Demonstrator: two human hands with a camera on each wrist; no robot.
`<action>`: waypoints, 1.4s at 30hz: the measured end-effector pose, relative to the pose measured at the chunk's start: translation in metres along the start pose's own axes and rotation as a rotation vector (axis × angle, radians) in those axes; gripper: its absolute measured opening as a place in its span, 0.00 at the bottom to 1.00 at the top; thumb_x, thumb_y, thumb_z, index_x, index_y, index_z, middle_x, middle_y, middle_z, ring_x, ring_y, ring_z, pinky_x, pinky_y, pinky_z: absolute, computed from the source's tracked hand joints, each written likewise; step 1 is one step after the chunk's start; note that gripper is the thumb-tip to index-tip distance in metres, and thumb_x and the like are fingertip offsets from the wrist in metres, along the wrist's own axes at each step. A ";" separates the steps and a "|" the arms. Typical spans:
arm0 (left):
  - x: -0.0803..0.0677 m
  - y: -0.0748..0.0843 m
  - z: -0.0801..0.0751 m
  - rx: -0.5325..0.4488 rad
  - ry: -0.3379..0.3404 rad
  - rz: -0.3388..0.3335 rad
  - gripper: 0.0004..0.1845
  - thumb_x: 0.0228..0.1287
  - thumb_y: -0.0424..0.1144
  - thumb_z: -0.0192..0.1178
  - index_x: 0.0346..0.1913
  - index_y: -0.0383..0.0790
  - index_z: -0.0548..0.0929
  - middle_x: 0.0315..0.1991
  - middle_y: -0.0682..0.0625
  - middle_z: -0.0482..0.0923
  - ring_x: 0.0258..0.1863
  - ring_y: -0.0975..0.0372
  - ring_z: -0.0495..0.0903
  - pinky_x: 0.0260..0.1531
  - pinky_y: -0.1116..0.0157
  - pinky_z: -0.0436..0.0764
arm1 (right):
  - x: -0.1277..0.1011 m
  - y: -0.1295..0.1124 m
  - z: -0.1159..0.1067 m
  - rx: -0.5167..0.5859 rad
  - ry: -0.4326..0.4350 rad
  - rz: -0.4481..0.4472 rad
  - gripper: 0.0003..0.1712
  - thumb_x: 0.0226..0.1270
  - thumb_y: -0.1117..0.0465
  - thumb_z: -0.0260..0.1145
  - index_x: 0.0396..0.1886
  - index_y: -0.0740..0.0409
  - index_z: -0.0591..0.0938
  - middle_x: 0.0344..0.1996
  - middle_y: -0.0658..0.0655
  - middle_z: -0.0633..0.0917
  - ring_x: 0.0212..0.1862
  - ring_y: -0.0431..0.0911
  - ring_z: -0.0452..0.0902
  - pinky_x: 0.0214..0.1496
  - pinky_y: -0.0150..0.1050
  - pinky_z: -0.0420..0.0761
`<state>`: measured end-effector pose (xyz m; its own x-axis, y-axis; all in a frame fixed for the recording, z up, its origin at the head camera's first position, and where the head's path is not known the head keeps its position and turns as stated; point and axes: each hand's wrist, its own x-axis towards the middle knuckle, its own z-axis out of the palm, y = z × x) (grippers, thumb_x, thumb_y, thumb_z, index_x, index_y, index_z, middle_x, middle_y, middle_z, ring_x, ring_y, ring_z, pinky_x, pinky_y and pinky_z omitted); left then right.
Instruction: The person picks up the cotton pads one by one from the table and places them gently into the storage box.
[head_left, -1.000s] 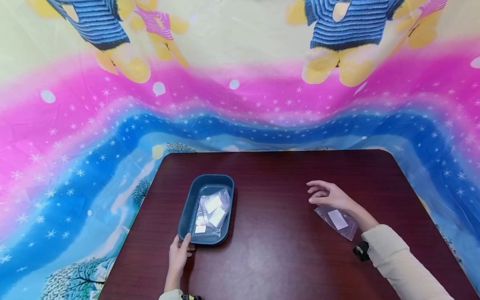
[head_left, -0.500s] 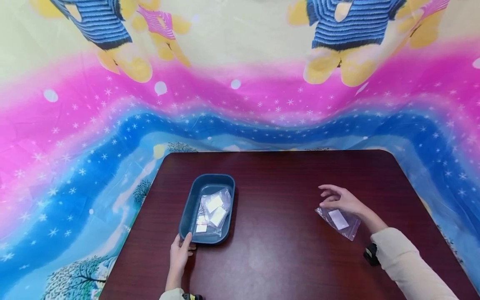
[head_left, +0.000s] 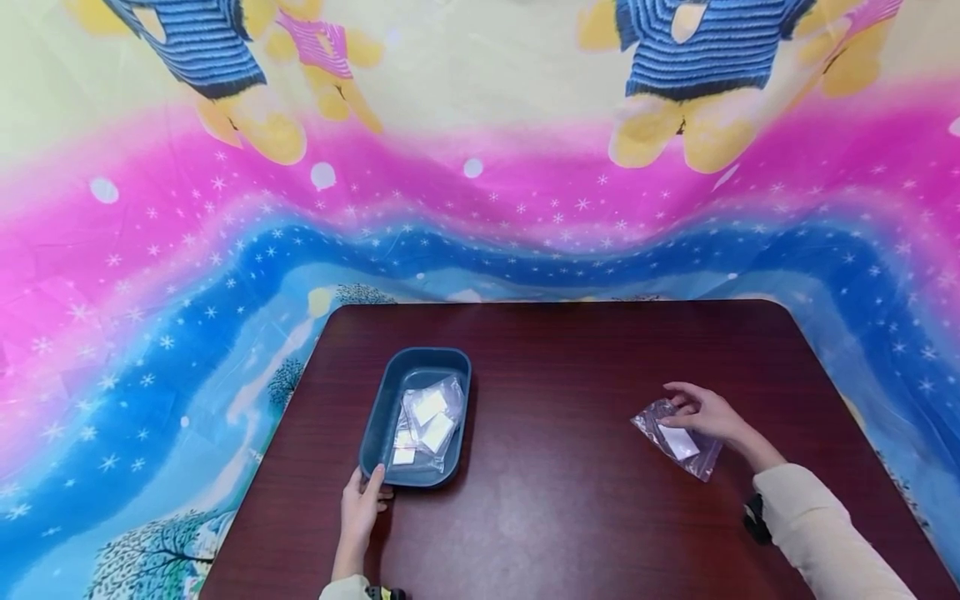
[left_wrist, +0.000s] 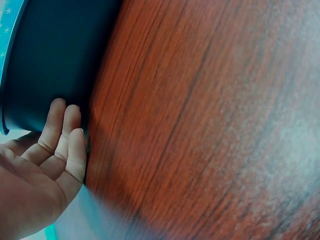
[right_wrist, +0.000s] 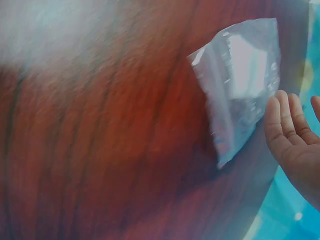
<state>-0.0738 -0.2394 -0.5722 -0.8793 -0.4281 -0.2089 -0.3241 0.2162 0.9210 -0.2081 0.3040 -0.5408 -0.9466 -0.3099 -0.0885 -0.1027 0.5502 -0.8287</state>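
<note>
right hand at clear bag edge

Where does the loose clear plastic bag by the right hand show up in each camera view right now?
Head: the clear plastic bag lies flat on the table's right side, under the fingers of the right hand.
Left wrist: not in view; only the blue tray and the left hand show.
Right wrist: upper right of the picture, beside the fingertips.
Shared landmark: the dark red wooden table, in all three views.
</note>
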 end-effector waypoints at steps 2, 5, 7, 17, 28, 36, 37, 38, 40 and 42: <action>0.001 0.000 0.000 0.002 0.000 0.000 0.29 0.67 0.47 0.51 0.61 0.28 0.64 0.31 0.38 0.79 0.27 0.56 0.79 0.23 0.64 0.77 | -0.002 0.005 -0.001 -0.027 0.004 0.017 0.40 0.48 0.60 0.73 0.58 0.74 0.66 0.38 0.67 0.77 0.33 0.43 0.76 0.32 0.34 0.75; 0.001 0.000 0.000 0.007 0.001 0.003 0.28 0.67 0.46 0.51 0.61 0.28 0.65 0.30 0.39 0.79 0.27 0.55 0.79 0.23 0.64 0.77 | -0.003 0.013 -0.002 -0.075 0.015 0.027 0.39 0.46 0.60 0.74 0.56 0.74 0.68 0.36 0.64 0.77 0.33 0.44 0.74 0.31 0.33 0.74; 0.001 0.000 0.001 0.008 0.001 0.004 0.28 0.67 0.46 0.51 0.61 0.28 0.65 0.30 0.39 0.78 0.27 0.55 0.79 0.23 0.64 0.77 | -0.004 0.017 -0.002 -0.121 0.024 0.024 0.38 0.45 0.59 0.75 0.55 0.73 0.70 0.35 0.62 0.77 0.33 0.45 0.73 0.31 0.34 0.73; 0.000 -0.001 0.001 -0.002 -0.003 0.002 0.29 0.67 0.48 0.51 0.62 0.28 0.64 0.31 0.39 0.78 0.28 0.55 0.79 0.24 0.63 0.77 | -0.008 0.029 -0.001 -0.395 0.091 -0.043 0.41 0.38 0.55 0.77 0.52 0.71 0.73 0.39 0.68 0.77 0.42 0.60 0.69 0.44 0.54 0.64; -0.001 -0.001 0.001 -0.001 -0.006 -0.001 0.29 0.67 0.48 0.51 0.62 0.29 0.64 0.32 0.38 0.79 0.28 0.56 0.79 0.24 0.63 0.77 | -0.012 0.040 -0.001 -0.469 0.140 0.018 0.55 0.30 0.55 0.78 0.57 0.77 0.62 0.41 0.80 0.68 0.43 0.72 0.63 0.44 0.61 0.64; -0.001 0.000 0.000 -0.001 -0.004 -0.004 0.29 0.67 0.48 0.51 0.62 0.29 0.64 0.31 0.39 0.78 0.28 0.55 0.79 0.24 0.63 0.77 | -0.008 0.035 -0.001 -0.479 0.106 0.066 0.52 0.31 0.55 0.78 0.54 0.80 0.64 0.37 0.77 0.72 0.39 0.68 0.69 0.41 0.58 0.69; -0.001 0.000 0.000 -0.001 -0.004 -0.004 0.29 0.67 0.48 0.51 0.62 0.29 0.64 0.31 0.39 0.78 0.28 0.55 0.79 0.24 0.63 0.77 | -0.008 0.034 -0.001 -0.477 0.104 0.073 0.50 0.32 0.55 0.78 0.52 0.80 0.65 0.36 0.76 0.73 0.38 0.67 0.70 0.41 0.57 0.69; 0.000 -0.001 0.000 -0.001 -0.004 -0.003 0.29 0.67 0.48 0.51 0.62 0.29 0.64 0.31 0.39 0.78 0.28 0.55 0.79 0.24 0.63 0.77 | -0.007 0.034 -0.002 -0.469 0.102 0.080 0.49 0.32 0.55 0.78 0.51 0.80 0.66 0.34 0.74 0.74 0.37 0.66 0.70 0.40 0.56 0.70; 0.000 -0.001 0.000 0.001 -0.003 0.000 0.29 0.67 0.48 0.50 0.62 0.28 0.64 0.30 0.39 0.78 0.27 0.56 0.79 0.24 0.63 0.77 | -0.007 0.034 -0.002 -0.449 0.101 0.101 0.45 0.32 0.56 0.78 0.48 0.78 0.68 0.33 0.72 0.76 0.36 0.63 0.71 0.38 0.55 0.70; 0.000 -0.001 0.000 0.003 -0.002 0.000 0.29 0.67 0.48 0.50 0.62 0.28 0.64 0.31 0.39 0.78 0.27 0.56 0.79 0.23 0.63 0.77 | -0.008 0.034 -0.001 -0.422 0.103 0.121 0.43 0.33 0.57 0.77 0.47 0.76 0.69 0.33 0.71 0.77 0.35 0.62 0.72 0.38 0.54 0.70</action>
<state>-0.0733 -0.2395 -0.5734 -0.8800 -0.4264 -0.2091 -0.3249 0.2194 0.9199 -0.2048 0.3260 -0.5681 -0.9829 -0.1565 -0.0974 -0.0846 0.8525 -0.5159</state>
